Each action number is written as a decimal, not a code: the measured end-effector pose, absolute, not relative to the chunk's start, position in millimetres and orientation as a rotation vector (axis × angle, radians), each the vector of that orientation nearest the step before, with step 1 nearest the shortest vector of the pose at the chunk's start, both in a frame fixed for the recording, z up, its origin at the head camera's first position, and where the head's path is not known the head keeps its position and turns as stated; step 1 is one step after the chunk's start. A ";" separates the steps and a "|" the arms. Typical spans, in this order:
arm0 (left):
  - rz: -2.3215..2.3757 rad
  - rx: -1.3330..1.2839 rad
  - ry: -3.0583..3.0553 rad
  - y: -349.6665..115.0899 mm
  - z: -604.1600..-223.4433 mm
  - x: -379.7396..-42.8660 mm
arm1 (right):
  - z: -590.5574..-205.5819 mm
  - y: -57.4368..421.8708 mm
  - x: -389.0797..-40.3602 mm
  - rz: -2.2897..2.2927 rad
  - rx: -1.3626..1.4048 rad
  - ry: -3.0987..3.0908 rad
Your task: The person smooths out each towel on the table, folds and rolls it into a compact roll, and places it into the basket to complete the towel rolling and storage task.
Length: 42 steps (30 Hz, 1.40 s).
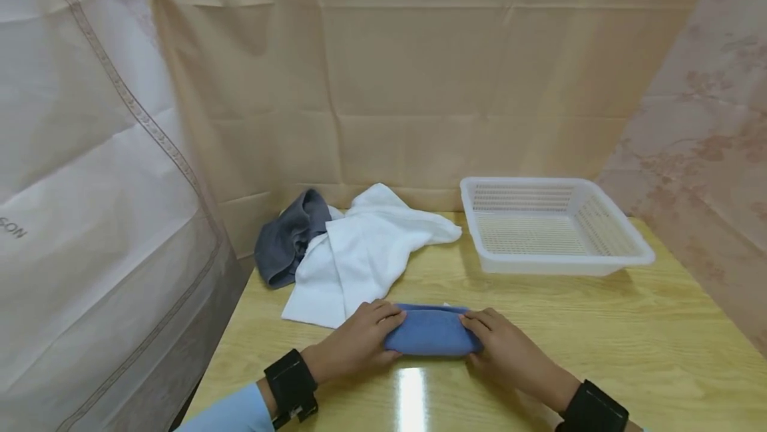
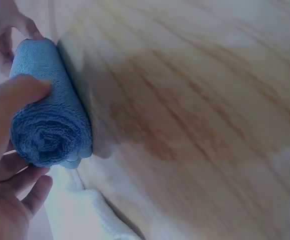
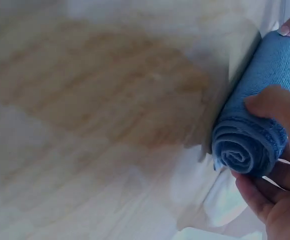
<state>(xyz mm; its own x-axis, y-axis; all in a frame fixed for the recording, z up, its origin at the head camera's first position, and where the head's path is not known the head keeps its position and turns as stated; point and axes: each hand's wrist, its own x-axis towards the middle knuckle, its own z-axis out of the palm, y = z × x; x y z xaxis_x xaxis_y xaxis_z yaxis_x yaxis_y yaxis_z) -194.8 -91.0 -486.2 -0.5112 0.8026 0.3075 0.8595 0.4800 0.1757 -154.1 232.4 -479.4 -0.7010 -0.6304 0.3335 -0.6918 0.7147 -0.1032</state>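
A blue towel (image 1: 433, 333), rolled into a thick cylinder, lies on the table near its front. Its spiral ends show in the left wrist view, where the towel (image 2: 45, 110) is at the left, and in the right wrist view, where the towel (image 3: 255, 110) is at the right. My left hand (image 1: 367, 337) grips the roll's left end, thumb on the near side and fingers around the far side. At the other end my right hand (image 1: 506, 350) holds it in the same way, thumb (image 3: 272, 105) pressed to the roll.
A crumpled white towel (image 1: 374, 245) lies behind the roll to the left, with a dark grey towel (image 1: 290, 239) beside it. At the back right stands a white plastic basket (image 1: 557, 260). Cloth sheets (image 1: 407, 72) hang behind the wooden table (image 1: 599, 339).
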 end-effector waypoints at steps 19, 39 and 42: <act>-1.019 -1.360 -2.841 -90.0 -492.1 -216.4 | -473.8 236.1 -174.5 0.857 0.970 -2.801; -0.270 -1.473 -2.816 -70.5 -482.7 -204.0 | -475.2 221.2 -158.9 0.194 1.048 -2.812; -0.260 -1.450 -2.823 -68.1 -485.3 -210.1 | -476.1 222.7 -167.2 0.193 1.057 -2.769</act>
